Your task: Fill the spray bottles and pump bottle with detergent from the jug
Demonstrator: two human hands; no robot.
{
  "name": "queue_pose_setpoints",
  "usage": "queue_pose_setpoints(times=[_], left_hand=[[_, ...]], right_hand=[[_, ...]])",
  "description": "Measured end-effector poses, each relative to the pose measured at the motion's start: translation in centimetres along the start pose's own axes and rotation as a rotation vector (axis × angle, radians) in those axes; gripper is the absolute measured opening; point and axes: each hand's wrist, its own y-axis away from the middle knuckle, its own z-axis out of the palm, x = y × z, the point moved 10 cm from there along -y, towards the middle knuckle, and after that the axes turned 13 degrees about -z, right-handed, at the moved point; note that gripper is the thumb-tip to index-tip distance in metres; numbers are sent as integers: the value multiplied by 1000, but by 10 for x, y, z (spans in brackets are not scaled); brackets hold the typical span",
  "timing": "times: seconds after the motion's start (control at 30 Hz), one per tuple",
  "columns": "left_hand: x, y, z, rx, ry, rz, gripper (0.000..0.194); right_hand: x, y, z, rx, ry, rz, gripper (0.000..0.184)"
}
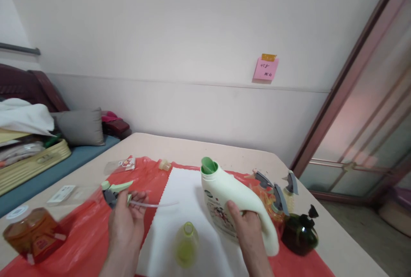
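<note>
My left hand [126, 215] is closed round a grey and green trigger spray head [112, 193], whose clear dip tube [157, 204] points to the right. My right hand [247, 225] grips the handle of a large pale green detergent jug [221, 200]. The jug tilts a little to the left, and its green spout [209, 165] is uncovered. Between my hands a small translucent yellow-green bottle [186, 247] stands upright with an open neck, on a white sheet [173, 187]. Some liquid seems to be in its lower part.
Amber spray bottles [278, 208] and a dark green pump bottle [301, 232] stand at the right. An amber jug [35, 234] is at the left. A beige cap [165, 165] lies on the red plastic sheet [86, 221], near clear packaging [120, 165].
</note>
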Motion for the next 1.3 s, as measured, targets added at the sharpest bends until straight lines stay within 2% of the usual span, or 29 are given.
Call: queue_pose_setpoints(times=[0.17,0.3,0.4,0.5,0.57,0.67,0.77,0.97,1.2,1.3], left_hand=[[4,-3,-1,-5,14,13,24],[6,-5,-2,-3,22,18,21],[8,-7,-3,-3,34,19,20],[10,-9,-5,4,50,12,19],[12,-8,-7,7,58,8,19],[15,-6,-6,6,70,11,19],[15,-3,-4,-6,75,15,19],[10,-1,-1,-23,58,7,16],[11,-2,-1,-29,49,8,16],[10,-3,-1,-25,45,2,17]], right_hand=[[-30,7,-11,-242,338,25,77],[-36,20,-27,-353,588,-75,63],[-39,27,-39,-368,736,-289,64],[-65,36,-46,-320,863,-639,80],[-83,42,-50,-296,912,-808,92],[-104,48,-51,-299,980,-977,99],[-115,55,-47,-307,1097,-1120,96],[-120,59,-41,-313,1134,-1191,84],[-119,61,-29,-360,1165,-1230,87],[-117,64,-29,-352,1171,-1258,83]])
